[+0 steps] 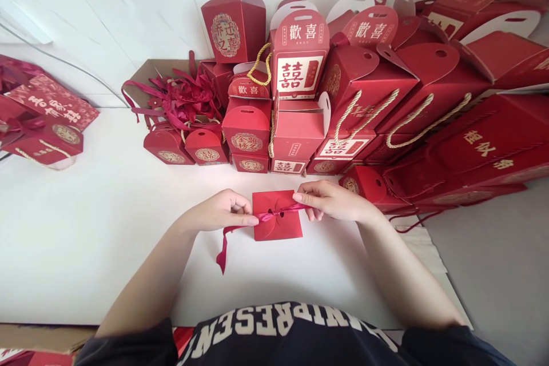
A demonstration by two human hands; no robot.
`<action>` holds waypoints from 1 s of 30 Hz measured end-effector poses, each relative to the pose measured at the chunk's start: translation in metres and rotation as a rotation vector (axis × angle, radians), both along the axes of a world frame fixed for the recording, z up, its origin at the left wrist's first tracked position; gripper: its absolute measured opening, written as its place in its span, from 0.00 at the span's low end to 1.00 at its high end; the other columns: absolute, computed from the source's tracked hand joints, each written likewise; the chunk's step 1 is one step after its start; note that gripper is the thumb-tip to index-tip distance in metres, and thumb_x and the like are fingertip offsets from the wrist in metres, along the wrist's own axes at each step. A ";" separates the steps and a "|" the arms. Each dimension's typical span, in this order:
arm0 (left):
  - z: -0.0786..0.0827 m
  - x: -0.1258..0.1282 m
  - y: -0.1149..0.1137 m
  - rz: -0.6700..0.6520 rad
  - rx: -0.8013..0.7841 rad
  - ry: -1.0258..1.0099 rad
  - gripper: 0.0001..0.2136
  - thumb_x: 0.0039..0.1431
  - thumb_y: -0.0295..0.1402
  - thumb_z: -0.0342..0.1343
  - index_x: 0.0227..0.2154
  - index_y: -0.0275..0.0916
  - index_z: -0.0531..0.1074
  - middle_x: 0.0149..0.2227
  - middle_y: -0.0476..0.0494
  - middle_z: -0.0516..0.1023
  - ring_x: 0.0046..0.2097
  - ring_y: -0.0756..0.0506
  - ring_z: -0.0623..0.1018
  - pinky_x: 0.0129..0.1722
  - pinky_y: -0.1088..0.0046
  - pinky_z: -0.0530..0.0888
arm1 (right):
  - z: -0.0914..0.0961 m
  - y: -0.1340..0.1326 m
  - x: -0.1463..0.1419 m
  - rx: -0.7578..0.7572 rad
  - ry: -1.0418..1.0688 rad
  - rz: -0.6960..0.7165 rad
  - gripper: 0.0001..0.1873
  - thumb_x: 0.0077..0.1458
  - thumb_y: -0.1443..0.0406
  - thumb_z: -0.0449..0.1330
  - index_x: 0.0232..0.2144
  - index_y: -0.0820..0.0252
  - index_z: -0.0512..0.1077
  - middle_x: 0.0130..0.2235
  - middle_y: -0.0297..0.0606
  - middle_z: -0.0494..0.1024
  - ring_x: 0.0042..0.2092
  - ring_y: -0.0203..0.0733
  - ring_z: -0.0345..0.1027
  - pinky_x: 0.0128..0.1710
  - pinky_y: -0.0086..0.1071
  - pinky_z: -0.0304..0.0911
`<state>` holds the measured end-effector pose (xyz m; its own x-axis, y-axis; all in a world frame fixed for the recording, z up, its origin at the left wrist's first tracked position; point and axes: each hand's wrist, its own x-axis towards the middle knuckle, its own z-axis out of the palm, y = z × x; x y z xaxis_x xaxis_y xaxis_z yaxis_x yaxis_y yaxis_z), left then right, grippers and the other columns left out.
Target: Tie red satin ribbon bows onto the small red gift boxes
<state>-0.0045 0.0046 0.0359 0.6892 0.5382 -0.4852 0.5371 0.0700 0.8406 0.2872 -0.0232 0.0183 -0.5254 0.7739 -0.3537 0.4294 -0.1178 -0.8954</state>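
A small red gift box [278, 231] stands on the white table in front of me, its curved top flaps folded together. A crimson ribbon [268, 216] runs across the top, with a knot or crossing near the middle. My left hand [225, 210] pinches the ribbon at the box's left edge, and a loose tail hangs down to the table below it. On the other side, my right hand [328, 200] pinches the opposite end between thumb and fingers, at the box's upper right corner. The ribbon looks drawn out between both hands.
Stacked red gift boxes [300, 60] line the wall behind. An open brown carton [150, 71] holds a heap of crimson ribbons [184, 94]. Large red bags [480, 154] lean at the right. More red boxes [45, 140] lie at the far left of the white table [107, 223].
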 end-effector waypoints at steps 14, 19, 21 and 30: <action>0.004 -0.003 0.000 0.175 0.227 -0.126 0.16 0.57 0.41 0.59 0.21 0.35 0.69 0.24 0.51 0.63 0.26 0.53 0.63 0.25 0.76 0.61 | 0.024 -0.014 -0.003 -0.023 0.095 0.158 0.19 0.58 0.51 0.60 0.26 0.59 0.71 0.23 0.33 0.75 0.25 0.35 0.69 0.26 0.28 0.65; 0.002 -0.006 0.002 0.101 0.073 -0.128 0.16 0.57 0.42 0.59 0.22 0.34 0.70 0.19 0.53 0.60 0.21 0.55 0.57 0.20 0.78 0.55 | 0.021 -0.011 0.000 0.098 0.024 0.101 0.18 0.60 0.52 0.58 0.26 0.59 0.70 0.23 0.33 0.75 0.24 0.35 0.68 0.27 0.28 0.63; -0.003 -0.007 0.005 0.079 0.045 -0.130 0.15 0.56 0.42 0.59 0.22 0.34 0.71 0.18 0.54 0.61 0.21 0.56 0.56 0.20 0.78 0.55 | 0.017 -0.008 0.002 0.097 0.028 0.092 0.18 0.60 0.52 0.58 0.26 0.59 0.71 0.23 0.33 0.75 0.24 0.34 0.68 0.26 0.28 0.63; -0.026 -0.019 0.024 -0.025 -0.088 -0.105 0.14 0.55 0.41 0.61 0.24 0.34 0.74 0.17 0.52 0.66 0.20 0.55 0.61 0.20 0.78 0.57 | 0.000 0.005 0.006 0.040 0.045 0.064 0.19 0.58 0.51 0.60 0.26 0.60 0.72 0.22 0.33 0.74 0.24 0.34 0.67 0.26 0.28 0.64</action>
